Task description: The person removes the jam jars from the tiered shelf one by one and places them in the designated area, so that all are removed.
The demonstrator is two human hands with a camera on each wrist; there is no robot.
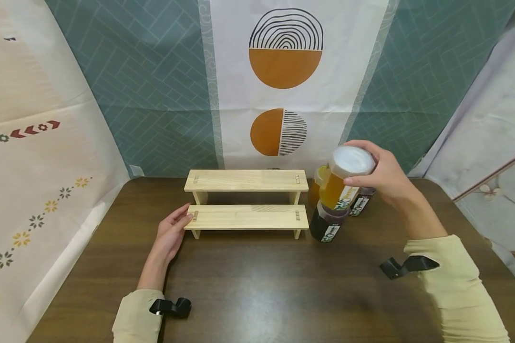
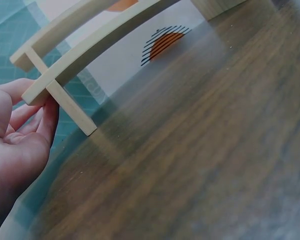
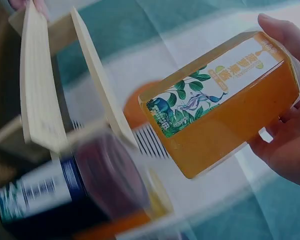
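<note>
My right hand (image 1: 388, 174) grips a jar of amber contents (image 1: 332, 189) near its white lid (image 1: 353, 160), holding it tilted above the other jars. The right wrist view shows the jar's flat sides and its label (image 3: 215, 82) with green leaves. Directly below it stands a dark jar (image 1: 326, 224) with a purplish lid. At the left end of a two-tier pale wooden shelf (image 1: 246, 217), my left hand (image 1: 169, 238) pinches the lower board, thumb on top and fingers beneath. Both tiers of the shelf are bare.
An amber jar with a yellow lid (image 1: 315, 190) stands behind the dark one, and another dark jar (image 1: 361, 202) is to its right. The brown table (image 1: 257, 286) ends at a patterned cloth backdrop (image 1: 163, 95). Light cloths hang at both sides.
</note>
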